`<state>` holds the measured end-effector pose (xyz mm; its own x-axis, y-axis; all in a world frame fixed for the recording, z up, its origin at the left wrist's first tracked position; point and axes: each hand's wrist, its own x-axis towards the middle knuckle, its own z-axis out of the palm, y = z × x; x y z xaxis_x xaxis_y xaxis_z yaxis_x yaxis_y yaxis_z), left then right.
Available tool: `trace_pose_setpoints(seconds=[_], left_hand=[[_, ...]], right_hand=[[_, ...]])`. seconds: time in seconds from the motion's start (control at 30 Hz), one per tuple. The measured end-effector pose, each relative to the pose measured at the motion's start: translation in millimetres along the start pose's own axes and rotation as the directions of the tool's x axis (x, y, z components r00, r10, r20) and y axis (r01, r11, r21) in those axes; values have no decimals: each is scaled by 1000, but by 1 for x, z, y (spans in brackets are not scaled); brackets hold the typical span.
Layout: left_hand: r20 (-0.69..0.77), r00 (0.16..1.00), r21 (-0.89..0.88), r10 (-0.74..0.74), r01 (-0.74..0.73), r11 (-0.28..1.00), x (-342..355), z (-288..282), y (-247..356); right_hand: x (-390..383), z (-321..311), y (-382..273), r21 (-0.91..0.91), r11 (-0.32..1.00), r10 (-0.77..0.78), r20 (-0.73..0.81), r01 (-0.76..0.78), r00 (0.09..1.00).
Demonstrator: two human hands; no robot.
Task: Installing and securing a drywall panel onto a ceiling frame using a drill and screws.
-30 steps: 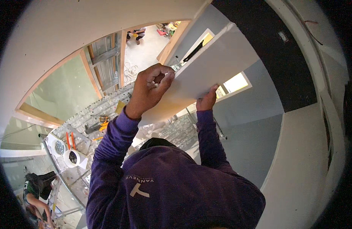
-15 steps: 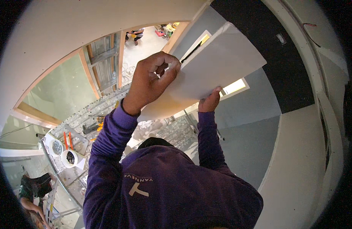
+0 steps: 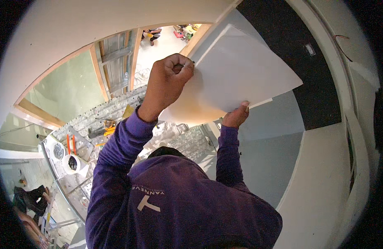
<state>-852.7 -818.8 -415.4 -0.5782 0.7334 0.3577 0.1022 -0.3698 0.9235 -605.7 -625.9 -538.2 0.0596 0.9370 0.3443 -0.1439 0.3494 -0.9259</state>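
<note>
A pale cut piece of plasterboard [image 3: 241, 68] is held up in front of me, tilted. My right hand [image 3: 236, 115] grips its near right edge, thumb on the face and fingers hidden beneath. My left hand [image 3: 168, 81] is closed in a pinch at the board's left edge. A tiny dark tip shows by those fingers; what they hold, if anything, I cannot make out.
Below is a splattered platform [image 3: 112, 108] with yellow-handled tools [image 3: 109, 131]. White buckets [image 3: 74, 164] and an orange-handled tool [image 3: 71, 144] lie at left. A person [image 3: 31, 201] is at lower left; another [image 3: 152, 35] is beyond the doorway. A black panel [image 3: 312, 83] stands right.
The plasterboard has turned so that more of its face shows, its right corner shifting right and down. My right hand has moved slightly right. The dark strip by my left hand is mostly gone from sight.
</note>
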Motion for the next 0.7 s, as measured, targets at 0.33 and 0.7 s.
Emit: trace_pose_setpoints(seconds=[0.33, 0.7], left_hand=[[48, 939, -296, -340, 339, 893, 4, -2, -41], [-165, 980, 260, -109, 150, 954, -10, -23, -220]], right_hand=[[-3, -7, -15, -146, 979, -152, -38, 145, 988], [1, -15, -48, -336, 920, -230, -44, 203, 972]])
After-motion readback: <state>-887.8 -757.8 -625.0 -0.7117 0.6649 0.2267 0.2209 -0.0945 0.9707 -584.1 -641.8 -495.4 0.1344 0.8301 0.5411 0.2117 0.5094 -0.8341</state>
